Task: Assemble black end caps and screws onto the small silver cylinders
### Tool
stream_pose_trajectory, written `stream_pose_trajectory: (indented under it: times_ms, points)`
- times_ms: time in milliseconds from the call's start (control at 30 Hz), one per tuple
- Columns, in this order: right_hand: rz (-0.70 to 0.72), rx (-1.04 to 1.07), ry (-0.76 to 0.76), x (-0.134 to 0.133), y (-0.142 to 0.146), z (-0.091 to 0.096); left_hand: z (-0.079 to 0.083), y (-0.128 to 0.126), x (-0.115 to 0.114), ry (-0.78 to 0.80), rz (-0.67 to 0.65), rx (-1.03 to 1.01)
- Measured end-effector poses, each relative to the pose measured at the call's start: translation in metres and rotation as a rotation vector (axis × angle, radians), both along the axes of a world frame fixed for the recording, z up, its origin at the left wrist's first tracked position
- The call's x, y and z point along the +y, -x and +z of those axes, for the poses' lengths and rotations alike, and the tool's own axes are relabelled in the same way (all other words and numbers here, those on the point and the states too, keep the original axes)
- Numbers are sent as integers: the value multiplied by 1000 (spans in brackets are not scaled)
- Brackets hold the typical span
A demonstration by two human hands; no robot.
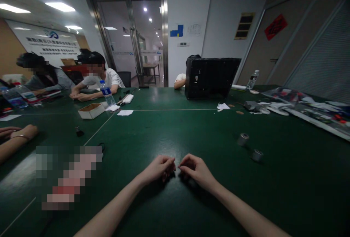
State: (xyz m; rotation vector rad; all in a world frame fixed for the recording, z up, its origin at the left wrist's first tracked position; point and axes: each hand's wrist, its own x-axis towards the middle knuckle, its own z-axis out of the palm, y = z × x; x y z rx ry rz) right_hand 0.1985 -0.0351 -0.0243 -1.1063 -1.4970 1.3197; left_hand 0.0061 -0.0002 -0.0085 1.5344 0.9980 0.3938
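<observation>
My left hand (160, 169) and my right hand (195, 170) rest on the green table (169, 135), fingertips almost touching in front of me. Both hands have their fingers curled in a loose pinch. Whatever lies between the fingertips is too small and dark to make out. Two small metal cylinders (242, 139) (257, 155) stand on the table to the right of my right hand, a forearm's length away.
A black computer case (210, 77) stands at the far middle, with a person partly hidden behind it. Two people sit at the far left beside a water bottle (107, 93) and a shallow white box (91, 111). Another person's forearm (16, 140) lies at the left edge. Papers and packaging (308, 109) cover the right side.
</observation>
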Motion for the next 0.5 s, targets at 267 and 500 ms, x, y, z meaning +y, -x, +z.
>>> stream_pose_trajectory:
  times_ms: [267,500]
  points:
    - [-480,-336,-215,5,-111,24,1,4,1,-19,0,13]
    - [-1024,-556,-236,-10,-235,13,3,1,1,-25,-17,37]
